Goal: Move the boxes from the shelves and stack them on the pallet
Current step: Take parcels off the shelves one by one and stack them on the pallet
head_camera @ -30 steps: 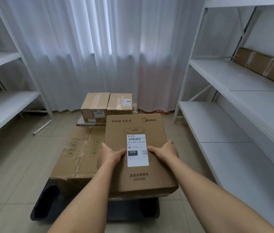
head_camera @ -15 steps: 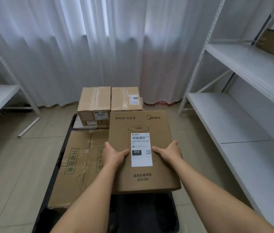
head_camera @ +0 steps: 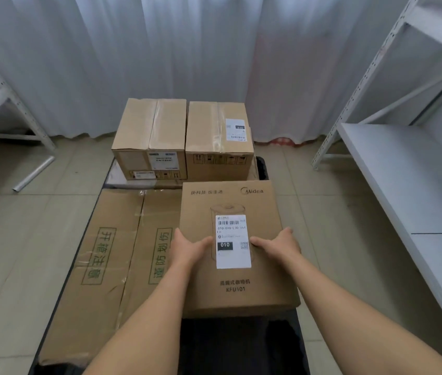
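Being covered along its 9 o'clock side by a long flat carton (head_camera: 100, 255) with green print, the black pallet (head_camera: 241, 347) is seen lying on the tiled floor. At 12 o'clock on it, two taped boxes (head_camera: 182, 136) are being kept side by side, touching. At 3 o'clock of the flat carton, the Midea box (head_camera: 230, 201) is being held over the pallet, whether resting or just above cannot be told. It is being gripped by the left hand (head_camera: 187, 249) and right hand (head_camera: 278, 246), thumbs laid on top beside the white label (head_camera: 233, 240), fingers hidden over the edges.
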